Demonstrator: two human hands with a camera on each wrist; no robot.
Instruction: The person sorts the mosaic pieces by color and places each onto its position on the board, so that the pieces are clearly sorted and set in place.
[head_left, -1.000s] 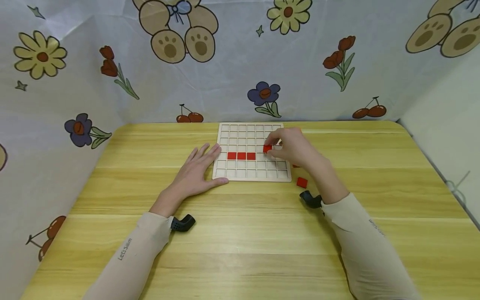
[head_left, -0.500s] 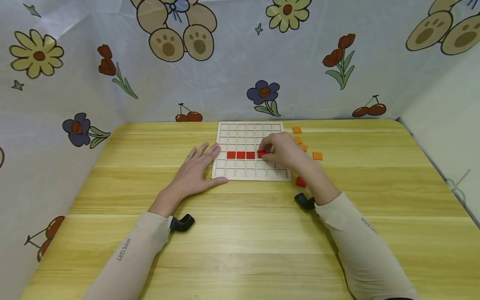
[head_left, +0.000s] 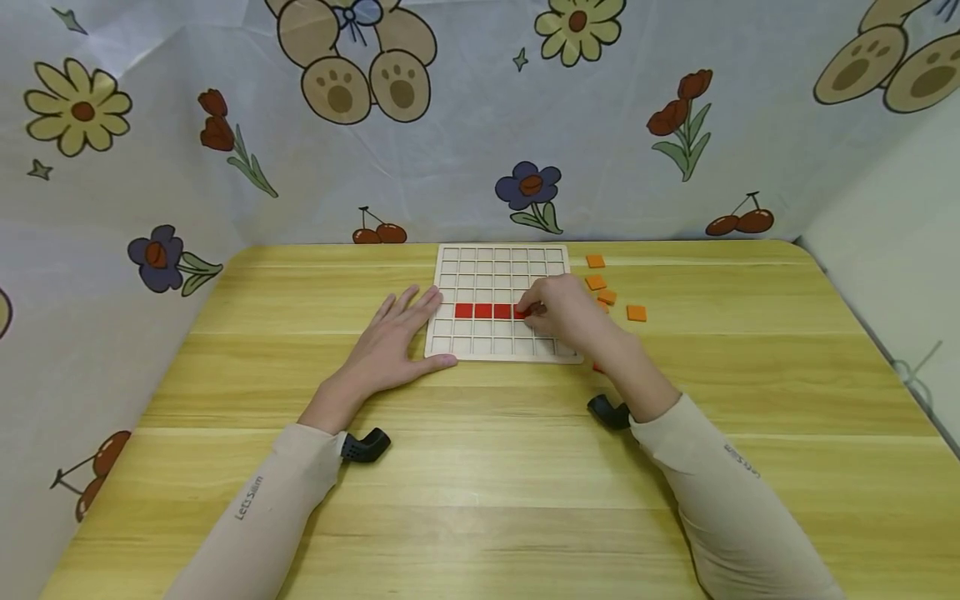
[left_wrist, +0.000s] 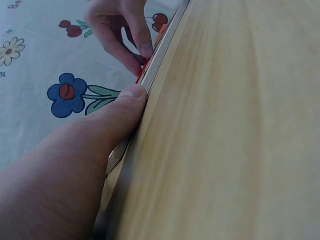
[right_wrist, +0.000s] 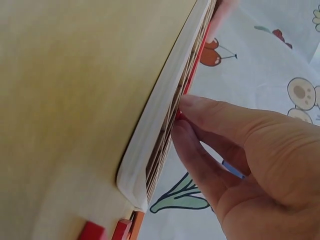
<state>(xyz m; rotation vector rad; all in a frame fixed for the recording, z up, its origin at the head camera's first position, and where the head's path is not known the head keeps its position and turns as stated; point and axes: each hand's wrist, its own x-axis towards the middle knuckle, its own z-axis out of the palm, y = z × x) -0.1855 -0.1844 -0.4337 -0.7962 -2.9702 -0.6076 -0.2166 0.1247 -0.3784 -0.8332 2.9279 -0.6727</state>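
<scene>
Right hand (head_left: pixel 566 308) is pinching a red tile (head_left: pixel 518 313), apparently against a gridded board (head_left: pixel 483 343).
Left of those fingertips, a left hand (head_left: pixel 386 346), fingers straight, is touching the board.

Even, fairly bright light fills the head view, leaving a pale sheen on the wooden table (head_left: pixel 487 433) below the grip of the right hand (head_left: pixel 570 312) and a soft shadow along the right sleeve (head_left: pixel 735 500). The left wrist view is dimmer, bluish, its grain blurred right of the grip. In the right wrist view, red tiles (right_wrist: pixel 93 232) below the grip look soft; the left hand (right_wrist: pixel 222 17) above smears pale.
</scene>
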